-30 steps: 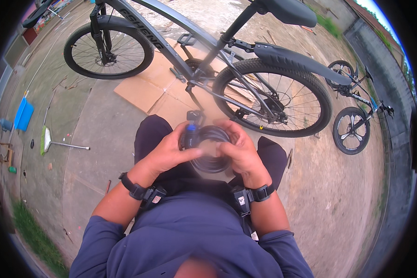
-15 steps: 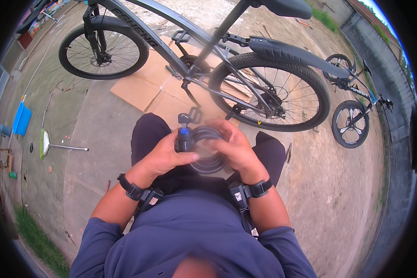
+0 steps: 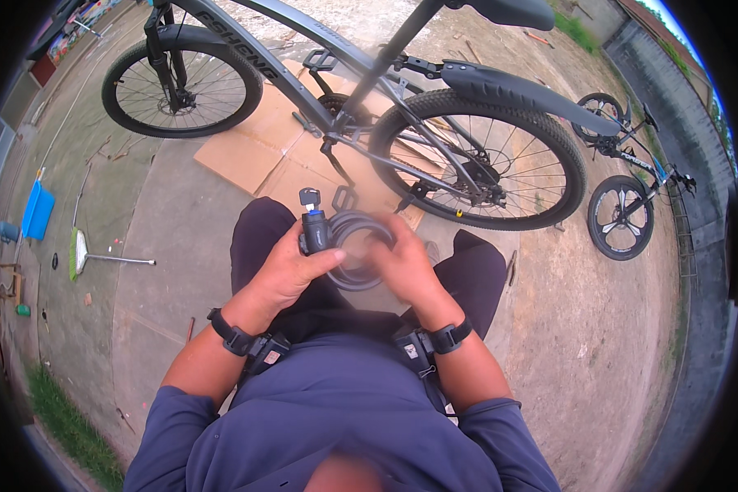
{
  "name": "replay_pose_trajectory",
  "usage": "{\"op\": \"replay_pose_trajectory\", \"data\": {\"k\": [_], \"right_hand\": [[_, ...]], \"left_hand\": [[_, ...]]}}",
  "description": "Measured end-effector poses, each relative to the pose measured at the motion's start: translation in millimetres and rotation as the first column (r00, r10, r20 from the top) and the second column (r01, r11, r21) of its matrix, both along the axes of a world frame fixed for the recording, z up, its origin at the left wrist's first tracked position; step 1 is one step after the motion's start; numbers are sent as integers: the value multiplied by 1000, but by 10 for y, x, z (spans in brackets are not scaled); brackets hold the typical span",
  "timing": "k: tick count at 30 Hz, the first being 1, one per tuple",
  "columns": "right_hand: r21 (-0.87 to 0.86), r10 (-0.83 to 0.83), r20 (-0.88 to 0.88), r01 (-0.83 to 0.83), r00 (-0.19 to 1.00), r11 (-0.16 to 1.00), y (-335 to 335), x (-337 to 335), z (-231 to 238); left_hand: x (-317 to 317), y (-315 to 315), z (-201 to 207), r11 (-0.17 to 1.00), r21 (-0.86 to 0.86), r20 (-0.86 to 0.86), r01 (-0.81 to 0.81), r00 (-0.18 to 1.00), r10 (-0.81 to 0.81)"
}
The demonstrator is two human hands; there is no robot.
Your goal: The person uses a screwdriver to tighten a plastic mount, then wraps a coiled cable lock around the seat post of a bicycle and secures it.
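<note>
A coiled black bicycle cable lock (image 3: 353, 282) is held over my lap. My left hand (image 3: 280, 269) is closed round its dark cylindrical lock body, with the thumb lying towards the coil. From the blue-ringed top of the body a key (image 3: 309, 197) with a black head sticks up. My right hand (image 3: 408, 264) grips the right side of the coil; its fingertips reach inside the loop and are smeared by motion. Beyond my hands stands a grey bicycle (image 3: 320, 115), its rear wheel (image 3: 541, 139) to the right.
Flattened cardboard (image 3: 242, 156) lies under the bicycle. A second, smaller-looking bicycle (image 3: 623, 209) stands by the grey wall (image 3: 672, 107) at right. On the left are a blue bin (image 3: 38, 210) and a broom (image 3: 77, 252) with green bristles.
The cable lock has shifted slightly up and to the left with both hands. The key and lock body have tipped a little leftward, and my right hand has moved left.
</note>
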State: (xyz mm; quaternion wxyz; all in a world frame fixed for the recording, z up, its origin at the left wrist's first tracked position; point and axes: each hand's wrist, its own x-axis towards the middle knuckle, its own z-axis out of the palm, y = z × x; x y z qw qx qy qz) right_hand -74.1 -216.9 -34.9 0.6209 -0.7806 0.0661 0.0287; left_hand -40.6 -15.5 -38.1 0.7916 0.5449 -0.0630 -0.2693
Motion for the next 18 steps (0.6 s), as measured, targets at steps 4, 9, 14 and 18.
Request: {"op": "replay_pose_trajectory", "data": {"k": [4,9,14,18], "right_hand": [[-31,-24,51,25,998,999,-16,-11,-59],[-55,-39,42,41,998,998,-18,-21,-105],[-19,-29,-64,27,998,999,-21,-13,-22],[22,-35,-105,38,994,999,-16,2,-9]], "left_hand": [[-13,-24,-27,1000,-14,-21,28,999,-28],[-29,-18,-63,999,14,-2,34,999,-34],[-33,-22,-61,999,-12,-16,34,999,-35],[-34,-20,-84,999,-27,-10,26,1000,-27]]}}
